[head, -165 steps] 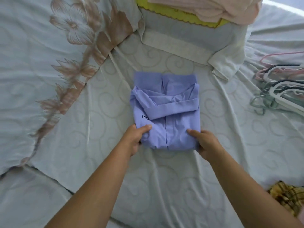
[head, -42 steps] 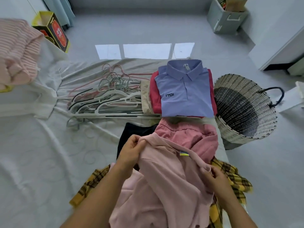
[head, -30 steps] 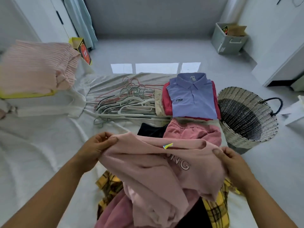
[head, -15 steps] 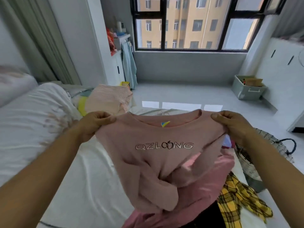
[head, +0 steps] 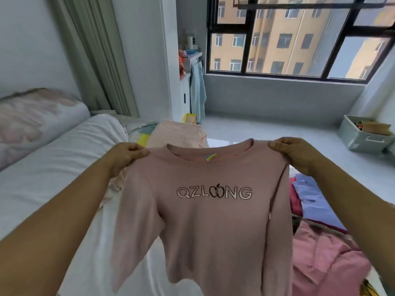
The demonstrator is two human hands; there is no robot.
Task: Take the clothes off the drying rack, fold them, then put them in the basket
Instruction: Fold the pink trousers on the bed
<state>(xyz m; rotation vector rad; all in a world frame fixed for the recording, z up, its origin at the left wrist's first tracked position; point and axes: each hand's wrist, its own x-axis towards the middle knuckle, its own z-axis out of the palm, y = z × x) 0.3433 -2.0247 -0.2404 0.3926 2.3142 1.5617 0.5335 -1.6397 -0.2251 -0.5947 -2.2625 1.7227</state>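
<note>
Two-handed, seen from the head: pinching the pink sweatshirt (head: 213, 221) at its shoulders, left hand (head: 126, 155) on one, right hand (head: 298, 155) on the other, up over the bed (head: 64, 167). Hangs straight now with sleeves down, not twisted as half a second ago; looks ready for laying flat and folding.

Long-sleeved top (head: 213, 231): plain dusty pink. Chest lettering (head: 214, 192) "QZLONG": pale, shiny characters with dark outlines. Neck label (head: 211, 157): blue and yellow. Striped garment (head: 177, 133): fine pink and white lines. Polo shirt (head: 314, 201): lavender blue with small dark print. Folded garment (head: 296, 201): dark red. Crumpled garment (head: 327, 257): rose pink. Plaid shirt (head: 372, 289): yellow with dark checks. Bedsheet (head: 53, 167): white. Curtain (head: 96, 56): grey-green. Window frame (head: 250, 39): black. Storage box (head: 363, 139): pale grey-green.
</note>
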